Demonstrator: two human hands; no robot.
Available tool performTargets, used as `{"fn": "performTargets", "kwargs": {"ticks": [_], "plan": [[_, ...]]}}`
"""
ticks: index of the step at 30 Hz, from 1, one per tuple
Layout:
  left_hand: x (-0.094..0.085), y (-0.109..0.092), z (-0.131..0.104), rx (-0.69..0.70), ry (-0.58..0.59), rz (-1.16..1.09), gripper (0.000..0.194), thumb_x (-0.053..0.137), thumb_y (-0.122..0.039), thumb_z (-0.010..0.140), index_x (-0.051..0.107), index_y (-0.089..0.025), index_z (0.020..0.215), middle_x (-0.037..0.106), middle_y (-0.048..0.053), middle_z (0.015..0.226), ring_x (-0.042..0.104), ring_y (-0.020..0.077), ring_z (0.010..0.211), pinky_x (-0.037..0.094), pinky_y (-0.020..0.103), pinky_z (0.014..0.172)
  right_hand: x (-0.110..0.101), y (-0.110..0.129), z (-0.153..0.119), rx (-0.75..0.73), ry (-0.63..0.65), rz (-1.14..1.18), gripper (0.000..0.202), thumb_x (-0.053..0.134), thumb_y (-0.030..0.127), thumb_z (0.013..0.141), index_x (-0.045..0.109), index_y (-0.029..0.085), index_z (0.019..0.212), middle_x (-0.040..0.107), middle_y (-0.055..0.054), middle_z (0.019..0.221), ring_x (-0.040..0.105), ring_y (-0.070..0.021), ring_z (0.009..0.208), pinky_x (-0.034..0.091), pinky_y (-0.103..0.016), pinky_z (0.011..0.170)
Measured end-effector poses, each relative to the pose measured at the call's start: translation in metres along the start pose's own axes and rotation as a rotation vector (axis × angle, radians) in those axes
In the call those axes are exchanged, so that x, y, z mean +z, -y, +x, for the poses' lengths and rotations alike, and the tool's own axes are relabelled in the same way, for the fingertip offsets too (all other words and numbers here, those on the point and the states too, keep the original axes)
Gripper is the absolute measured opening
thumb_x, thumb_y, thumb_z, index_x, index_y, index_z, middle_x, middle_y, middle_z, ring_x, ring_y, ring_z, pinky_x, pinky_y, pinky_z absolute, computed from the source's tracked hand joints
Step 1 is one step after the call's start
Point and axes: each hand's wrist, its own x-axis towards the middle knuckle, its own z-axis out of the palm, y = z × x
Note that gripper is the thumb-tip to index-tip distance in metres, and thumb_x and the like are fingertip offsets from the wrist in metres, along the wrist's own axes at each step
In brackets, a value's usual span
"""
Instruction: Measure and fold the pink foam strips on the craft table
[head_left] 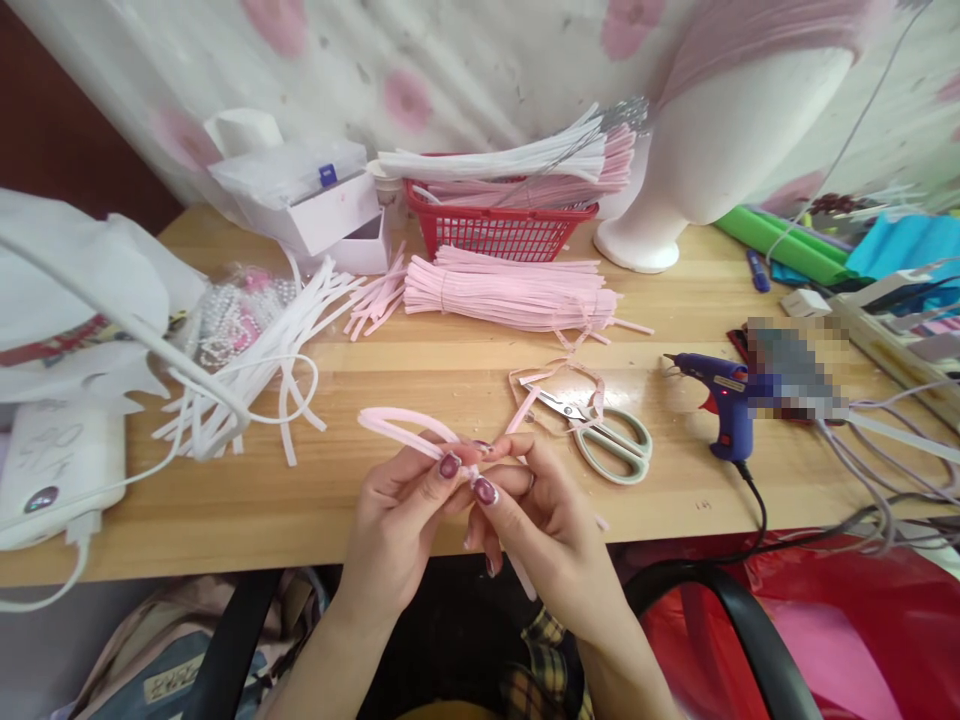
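A pale pink pipe cleaner point(401, 424), bent into a long narrow loop, points left from between my hands. My left hand point(409, 510) pinches it near the base of the loop. Right beside, my right hand point(536, 510) grips the same pipe cleaner with thumb and fingers, where its strands meet. One end hangs below my right palm, and a pink piece also sticks up behind the fingers. The exact crossing of the strands is partly hidden by my fingertips. Scissors point(611, 440) with pale green handles lie just beyond my right hand, touching thin pink scraps point(577, 370).
A bundle of pink pipe cleaners point(510, 292) lies before a red basket point(495, 235). Loose white pipe cleaners point(255, 360) spread at left near a white cable. A blue glue gun point(731, 395) with a cord rests at right. A white foam head point(720, 150) stands behind.
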Motion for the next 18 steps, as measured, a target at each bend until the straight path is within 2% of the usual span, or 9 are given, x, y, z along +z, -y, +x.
{"fn": "performTargets", "kwargs": {"ticks": [5,11,15,18], "plan": [[-0.0003,-0.0004,-0.0008,0.011,0.017,0.02,0.012,0.08,-0.037,0.077,0.083,-0.025,0.077,0.068,0.003,0.076,0.047,0.0057,0.046,0.039,0.02,0.041,0.0008,0.002,0.0007,0.046,0.045,-0.065,0.025,0.059,0.041,0.098,0.063,0.017,0.097,0.065,0.001,0.071,0.042,-0.0039,0.046,0.034,-0.015,0.042],[-0.0021,0.0018,-0.0021,0.075,-0.017,0.073,0.01,0.081,-0.036,0.077,0.083,-0.026,0.078,0.07,0.004,0.077,0.052,0.0089,0.054,0.043,0.021,0.045,0.0034,0.0051,0.0014,0.02,0.049,-0.103,0.029,0.056,0.041,0.099,0.067,0.017,0.087,0.061,0.002,0.068,0.041,-0.0052,0.049,0.035,-0.018,0.047],[-0.0049,0.0022,-0.0045,0.079,0.025,0.085,0.009,0.077,-0.035,0.081,0.083,-0.028,0.082,0.071,0.002,0.078,0.048,0.0061,0.048,0.044,0.022,0.047,0.0031,0.0013,0.0013,-0.008,0.045,-0.103,0.029,0.056,0.039,0.1,0.066,0.018,0.082,0.059,0.002,0.067,0.04,-0.0062,0.051,0.034,-0.018,0.048],[-0.009,-0.0035,-0.0041,0.06,0.053,0.083,0.011,0.076,-0.036,0.082,0.083,-0.027,0.083,0.074,0.003,0.086,0.06,0.0103,0.061,0.05,0.022,0.056,0.0016,-0.0035,0.0012,-0.007,0.079,-0.055,0.028,0.055,0.038,0.101,0.063,0.017,0.084,0.06,0.003,0.063,0.038,-0.006,0.049,0.032,-0.019,0.048]]}}
